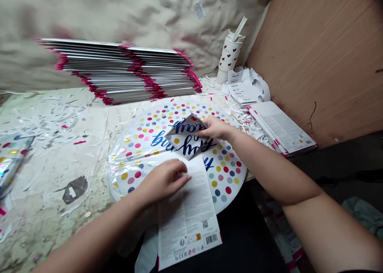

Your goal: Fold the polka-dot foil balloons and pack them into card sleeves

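Note:
My right hand (216, 128) pinches a folded shiny sheet (189, 143), its pointed corner facing me. Under it lies a large round dotted balloon (223, 181) with blue lettering, spread flat and seemingly of clear film or foil. My left hand (169, 178), fingers curled and thumb forward, grips the upper part of a white printed card sleeve (188, 217); its exact hold is partly hidden. This sleeve overlaps the balloon's near edge and reaches over my lap, showing small text and a barcode.
A tall leaning stack of pink-edged card sleeves (128, 73) stands at the back. On the right are a white tumbler (229, 55), label strips (243, 89) and more printed sleeves (284, 127). Paper scraps (56, 119) litter the table; another dotted balloon (13, 157) lies left.

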Available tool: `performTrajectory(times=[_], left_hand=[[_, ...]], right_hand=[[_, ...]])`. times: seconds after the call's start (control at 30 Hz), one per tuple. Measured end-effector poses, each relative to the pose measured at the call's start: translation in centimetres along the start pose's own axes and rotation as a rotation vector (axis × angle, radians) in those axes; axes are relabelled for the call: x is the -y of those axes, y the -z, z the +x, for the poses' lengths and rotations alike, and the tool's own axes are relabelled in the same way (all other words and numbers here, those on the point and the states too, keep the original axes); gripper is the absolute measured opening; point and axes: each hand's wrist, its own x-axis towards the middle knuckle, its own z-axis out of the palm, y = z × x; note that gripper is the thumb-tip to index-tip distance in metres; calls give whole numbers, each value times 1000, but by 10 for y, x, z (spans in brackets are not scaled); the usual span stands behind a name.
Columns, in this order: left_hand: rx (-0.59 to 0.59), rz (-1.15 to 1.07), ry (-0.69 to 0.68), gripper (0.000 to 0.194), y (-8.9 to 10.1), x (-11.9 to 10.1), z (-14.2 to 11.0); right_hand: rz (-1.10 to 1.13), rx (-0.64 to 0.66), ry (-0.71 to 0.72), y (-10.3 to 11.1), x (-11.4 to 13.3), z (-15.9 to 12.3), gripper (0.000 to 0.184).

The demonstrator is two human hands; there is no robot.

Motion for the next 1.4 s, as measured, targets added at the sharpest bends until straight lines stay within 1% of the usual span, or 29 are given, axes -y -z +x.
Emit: performTrajectory(times=[0.03,0.07,0.1,0.13,0.17,0.2,0.3,0.37,0.4,0.43,0.5,0.53,0.6,0.67,0.7,0.77,0.83,0.9,0.93,1.0,1.07,1.1,1.13,1.2,1.23,1.27,1.3,1.37,1.4], left_hand=[[-160,164,74,41,-8,-4,3],[-268,318,125,44,-16,-7,5],[-320,437,153,47,-22,-10,8],[-333,504,161,49,-27,-11,10],[-334,517,159,50,-30,-12,11],[-334,484,155,49,-30,-12,12],[-313,199,161,40,-24,-9,10],[-316,50,148,34,-18,-9,6],[-337,57,112,31,-16,-10,4],[-371,120,60,28,-15,-12,2],[-444,326,-46,25,-13,-20,-1],[-462,417,-88,24,-14,-23,-2],[-465,526,-117,21,-14,-30,-3],[-434,568,-108,16,-15,-34,-3],[-419,578,-103,14,-15,-35,-4],[-410,586,-94,13,-15,-36,-5],[-421,579,-100,13,-14,-37,-7],[-445,561,-106,13,-14,-37,-9],[-452,548,-106,13,-14,-38,-9],[-458,524,-97,14,-14,-38,-10],[-459,507,-91,14,-15,-39,-11],[-463,499,-91,15,-15,-39,-12],[-469,489,-98,15,-15,-39,-13],[-478,461,-118,16,-15,-40,-14],[-481,448,-126,16,-14,-40,-14],[-485,438,-126,17,-13,-40,-15],[-495,434,-120,18,-10,-40,-16],[-540,440,-94,20,-1,-39,-19],[-570,447,-88,20,5,-38,-21]], right_hand=[[-2,15,-2,-2,-2,1,12],[-5,33,-6,-3,-4,2,13],[-11,51,-13,-5,-5,2,14],[-18,69,-19,-7,-5,2,15],[-27,86,-24,-8,-5,1,15],[-38,100,-26,-9,-5,0,15],[-64,153,-14,-7,0,-2,13],[-89,250,-9,-1,8,-2,14],[-112,316,-17,2,13,-1,15],[-145,386,-33,6,20,0,17],[-247,510,-83,11,35,4,22],[-316,555,-107,11,44,7,23],[-468,607,-138,9,59,13,23],[-575,589,-120,2,71,16,22],[-584,549,-76,-2,75,16,22],[-518,466,44,-10,78,13,26],[-456,457,123,-18,77,8,29],[-492,501,128,-25,74,2,30],[-519,508,128,-27,73,0,27],[-527,461,137,-30,73,-5,17],[-505,405,138,-34,75,-9,15],[-517,410,126,-37,77,-12,14],[-553,452,117,-39,78,-16,11],[-655,610,155,-43,80,-24,8],[-680,672,200,-43,79,-30,10],[-671,663,254,-41,78,-35,13],[-619,562,306,-38,75,-42,15],[-376,209,346,-31,64,-55,21],[-207,79,334,-29,57,-61,31]])
